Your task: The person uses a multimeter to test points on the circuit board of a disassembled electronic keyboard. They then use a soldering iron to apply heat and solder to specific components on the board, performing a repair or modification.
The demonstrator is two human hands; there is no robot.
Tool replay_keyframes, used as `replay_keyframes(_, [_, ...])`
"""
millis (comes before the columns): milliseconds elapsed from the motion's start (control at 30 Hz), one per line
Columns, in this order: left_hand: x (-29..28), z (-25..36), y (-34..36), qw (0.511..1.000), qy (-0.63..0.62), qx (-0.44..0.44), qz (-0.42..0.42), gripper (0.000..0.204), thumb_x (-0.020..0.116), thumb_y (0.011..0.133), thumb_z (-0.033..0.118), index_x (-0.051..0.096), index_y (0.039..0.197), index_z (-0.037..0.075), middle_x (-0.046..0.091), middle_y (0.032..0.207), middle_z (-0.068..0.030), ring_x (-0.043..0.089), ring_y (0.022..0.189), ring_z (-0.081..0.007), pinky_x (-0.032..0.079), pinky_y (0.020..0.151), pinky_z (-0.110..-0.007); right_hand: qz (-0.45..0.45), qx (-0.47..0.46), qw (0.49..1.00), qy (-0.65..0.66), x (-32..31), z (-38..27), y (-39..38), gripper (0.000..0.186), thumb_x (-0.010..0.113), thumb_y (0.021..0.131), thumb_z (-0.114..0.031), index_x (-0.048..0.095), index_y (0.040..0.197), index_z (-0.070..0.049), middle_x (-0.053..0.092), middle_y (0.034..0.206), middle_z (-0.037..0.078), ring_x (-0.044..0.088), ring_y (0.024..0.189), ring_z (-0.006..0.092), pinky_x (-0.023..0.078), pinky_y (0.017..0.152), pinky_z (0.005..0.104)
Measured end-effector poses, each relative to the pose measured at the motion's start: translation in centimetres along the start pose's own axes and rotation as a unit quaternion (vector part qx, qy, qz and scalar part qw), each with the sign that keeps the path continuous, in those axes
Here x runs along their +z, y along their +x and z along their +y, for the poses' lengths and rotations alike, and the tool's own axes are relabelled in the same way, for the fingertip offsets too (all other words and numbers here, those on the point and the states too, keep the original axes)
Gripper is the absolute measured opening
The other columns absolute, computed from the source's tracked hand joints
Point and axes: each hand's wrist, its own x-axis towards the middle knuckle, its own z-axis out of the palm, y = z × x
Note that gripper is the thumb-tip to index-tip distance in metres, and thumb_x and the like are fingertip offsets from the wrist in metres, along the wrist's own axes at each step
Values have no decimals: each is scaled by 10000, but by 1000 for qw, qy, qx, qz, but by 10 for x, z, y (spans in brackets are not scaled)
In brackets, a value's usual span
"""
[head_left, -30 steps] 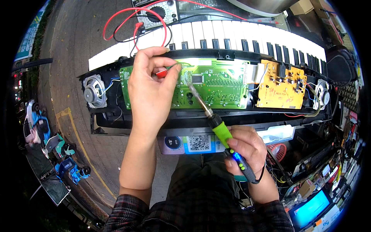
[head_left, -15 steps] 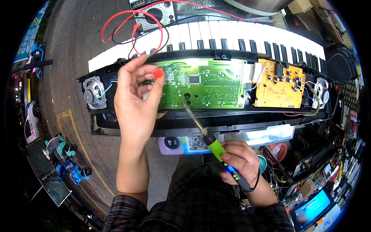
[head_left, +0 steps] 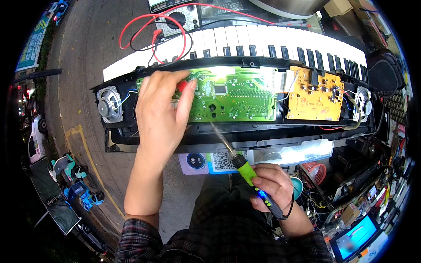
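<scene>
My left hand (head_left: 161, 111) is over the left part of a green circuit board (head_left: 252, 103), back of the hand up. Between its thumb and index finger it pinches a small red piece (head_left: 182, 85), partly hidden by the fingers. My right hand (head_left: 272, 186) grips a green and black soldering iron (head_left: 244, 169) with a lit blue display. The iron points up and left, its tip by the board's lower edge; whether it touches cannot be told. The board lies in the opened black case of an electronic keyboard, under the white keys (head_left: 219, 39).
An orange circuit board (head_left: 315, 98) sits right of the green one, joined by a ribbon cable (head_left: 285, 81). Speakers (head_left: 109, 105) flank the boards. A multimeter (head_left: 180, 19) with red and black leads stands behind the keys. A red basket (head_left: 316, 171) and clutter are at right.
My left hand has turned and come closer over the board, its fingers now covering more of the red piece. The iron in my right hand has hardly moved.
</scene>
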Motion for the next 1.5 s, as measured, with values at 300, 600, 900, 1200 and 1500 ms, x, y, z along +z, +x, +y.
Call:
replay_keyframes(300, [1,3,15,998,-15,-15,-53,146,809,924,70,729,1029,8,699,978,-114,676,928,-287,539,841,-387,22,-1,1000,1,-1,0,-5,440,879,862,-193,715,1217,8,728,1138,194,766,1033,396,651,855,456])
replay_keyframes(600, [8,5,-1,990,-115,-85,4,166,811,907,29,740,1055,9,720,1018,-122,687,965,-269,542,870,-376,63,-35,996,-52,-3,12,-4,630,746,1042,-421,480,1551,-162,639,1276,216,715,1043,337,584,870,414])
replay_keyframes(900, [8,-4,-7,998,-63,20,10,229,803,905,7,763,1130,27,699,1082,-131,667,1005,-297,531,894,-387,62,-45,996,-49,-2,33,40,731,666,1056,-574,461,1586,-115,686,1287,298,716,1103,357,596,908,436])
replay_keyframes(1200, [10,-6,-1,998,-46,16,36,258,840,881,35,755,1124,28,681,1118,-137,653,1042,-314,521,901,-404,72,-39,994,-71,-2,27,48,464,786,964,-258,649,1360,-58,712,1189,209,716,1015,380,583,866,474])
replay_keyframes(1500, [12,-6,1,997,-22,63,42,204,843,861,23,781,1055,42,647,1062,-116,607,1015,-301,488,884,-394,70,-20,996,-57,2,24,51,406,818,890,-139,679,1240,13,740,1028,193,732,860,355,603,781,438])
